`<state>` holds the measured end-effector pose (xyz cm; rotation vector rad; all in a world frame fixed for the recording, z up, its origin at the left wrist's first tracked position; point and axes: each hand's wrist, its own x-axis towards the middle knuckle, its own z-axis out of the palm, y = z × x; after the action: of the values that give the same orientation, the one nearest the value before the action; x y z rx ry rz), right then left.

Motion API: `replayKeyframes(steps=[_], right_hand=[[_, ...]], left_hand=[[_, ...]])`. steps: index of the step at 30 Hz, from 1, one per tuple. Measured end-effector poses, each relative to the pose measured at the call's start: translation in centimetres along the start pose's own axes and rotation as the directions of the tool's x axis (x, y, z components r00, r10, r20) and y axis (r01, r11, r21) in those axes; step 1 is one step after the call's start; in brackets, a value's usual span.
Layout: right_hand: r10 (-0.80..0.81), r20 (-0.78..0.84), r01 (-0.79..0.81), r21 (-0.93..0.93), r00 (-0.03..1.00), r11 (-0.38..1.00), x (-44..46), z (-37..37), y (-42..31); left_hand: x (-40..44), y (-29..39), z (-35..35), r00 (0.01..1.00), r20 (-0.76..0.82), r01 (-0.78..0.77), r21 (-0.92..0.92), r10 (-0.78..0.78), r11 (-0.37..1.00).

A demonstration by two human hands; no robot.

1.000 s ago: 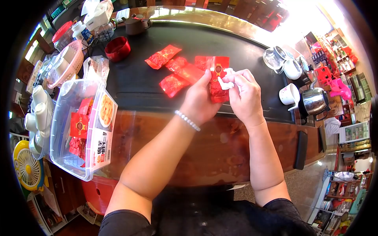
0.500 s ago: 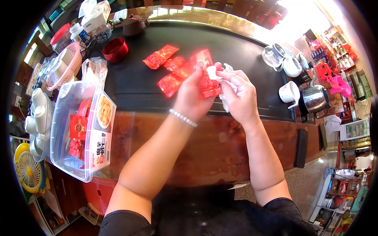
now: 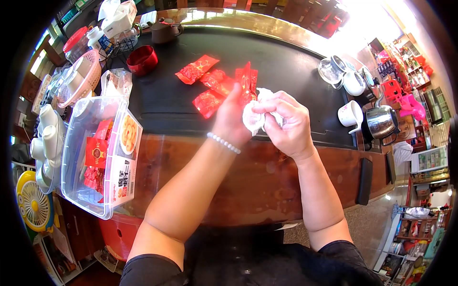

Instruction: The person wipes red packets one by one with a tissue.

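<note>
My right hand point(image 3: 290, 125) is closed around a crumpled white tissue point(image 3: 254, 118) and presses it against the palm side of my left hand point(image 3: 231, 114). That left hand wears a bracelet of pale beads, and its thumb stands up, apart from the palm. The tissue and blur partly cover its other fingers; I see nothing held in it. Just beyond both hands, several shiny red packets lie on the black tabletop: one point(image 3: 196, 69) at the back left, one point(image 3: 208, 102) near my left thumb, and one point(image 3: 246, 83) behind the tissue.
At left stands a clear plastic box point(image 3: 88, 190) with red packets inside, beside stacked white cups point(image 3: 49, 136) and a pink basket point(image 3: 93, 78). A red bowl point(image 3: 142, 60) and dark teapot point(image 3: 164, 32) sit behind. To the right are a white cup point(image 3: 349, 114) and steel kettle point(image 3: 381, 121).
The tissue in my right hand has moved down and left, from my left fingertips onto the palm. My left hand has turned more edge-on. The packets stay on the table.
</note>
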<state>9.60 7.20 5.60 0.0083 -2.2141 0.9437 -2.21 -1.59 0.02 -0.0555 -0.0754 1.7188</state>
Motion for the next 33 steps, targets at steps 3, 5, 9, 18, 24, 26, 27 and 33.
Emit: replayKeyframes(steps=[3, 5, 9, 18, 24, 26, 27, 33], right_hand=[[-0.073, -0.044, 0.069, -0.095, 0.996, 0.993, 0.1, 0.3, 0.0], [-0.103, -0.069, 0.091, -0.154, 0.992, 0.984, 0.2, 0.3, 0.1], [-0.125, -0.122, 0.094, -0.234, 0.985, 0.968, 0.5, -0.4, 0.6], [-0.144, -0.046, 0.136, -0.140, 0.989, 0.981, 0.3, -0.4, 0.6], [-0.023, 0.081, 0.022, 0.017, 0.996, 1.000, 0.1, -1.1, 0.4], [0.010, 0.046, -0.014, 0.085, 0.999, 0.996, 0.0, -1.1, 0.4], [0.028, 0.029, -0.031, 0.120, 0.999, 0.992, 0.0, -1.1, 0.4], [0.245, -0.098, -0.214, 0.256, 0.965, 0.943, -0.1, -0.4, 0.6]], left_hand=[[0.2, -0.1, -0.5, 0.998, 0.045, -0.034, 0.071, 0.031, 0.997], [0.4, -0.1, -0.9, 0.993, -0.062, -0.086, 0.214, 0.102, 0.973], [1.0, -1.0, -0.7, 0.986, -0.042, -0.129, 0.420, 0.162, 0.898], [0.3, -0.5, -2.2, 0.996, -0.013, -0.077, 0.292, 0.085, 0.953], [0.7, -0.1, -3.3, 0.996, 0.090, -0.043, 0.171, 0.028, 0.984], [1.1, 0.7, -4.6, 0.996, 0.073, -0.060, 0.198, 0.047, 0.978], [1.0, 0.2, -3.0, 0.991, -0.073, -0.090, 0.236, 0.110, 0.968], [0.6, -2.6, 1.5, 0.886, -0.120, -0.333, 0.510, 0.449, 0.793]])
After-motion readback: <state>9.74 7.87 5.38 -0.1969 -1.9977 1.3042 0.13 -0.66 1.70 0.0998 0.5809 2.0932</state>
